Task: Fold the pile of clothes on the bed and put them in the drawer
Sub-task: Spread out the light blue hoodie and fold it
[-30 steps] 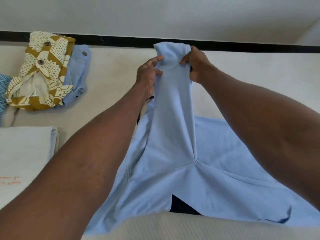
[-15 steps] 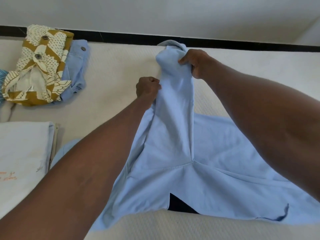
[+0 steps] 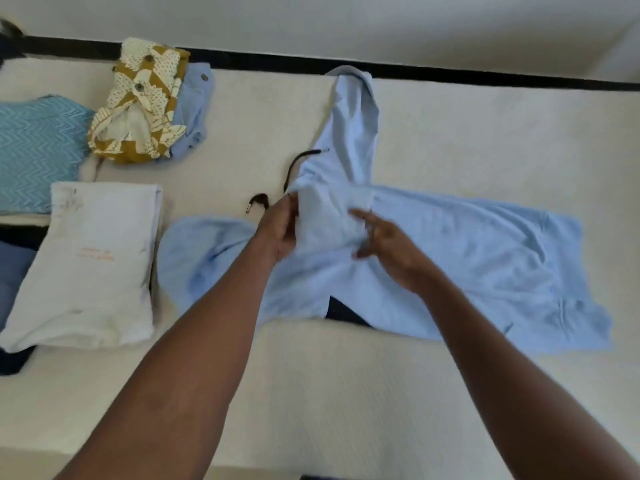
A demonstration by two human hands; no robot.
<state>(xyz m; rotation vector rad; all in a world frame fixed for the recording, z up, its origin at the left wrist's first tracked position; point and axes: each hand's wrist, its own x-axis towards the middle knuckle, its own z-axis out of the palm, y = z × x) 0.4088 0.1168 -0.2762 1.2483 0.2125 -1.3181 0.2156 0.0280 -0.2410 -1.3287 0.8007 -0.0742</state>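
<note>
1. Light blue hoodie [image 3: 467, 251] lies spread on the bed [image 3: 346, 375], one sleeve reaching toward the wall.
2. Left hand [image 3: 278, 230] pinches a fold of the hoodie at its middle, grip closed on cloth.
3. Right hand [image 3: 388, 247] rests on the same fold, fingers straight, grip loose.
4. Folded white shirt [image 3: 93, 265] lies left of it; patterned mustard garment [image 3: 138, 102] farther back.

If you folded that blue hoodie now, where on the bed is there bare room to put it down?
Bare mattress lies beyond the light blue hoodie, up to the black strip, and along the near edge under the arms. The left side is crowded: white folded top, teal garment, mustard patterned shirt.
</note>
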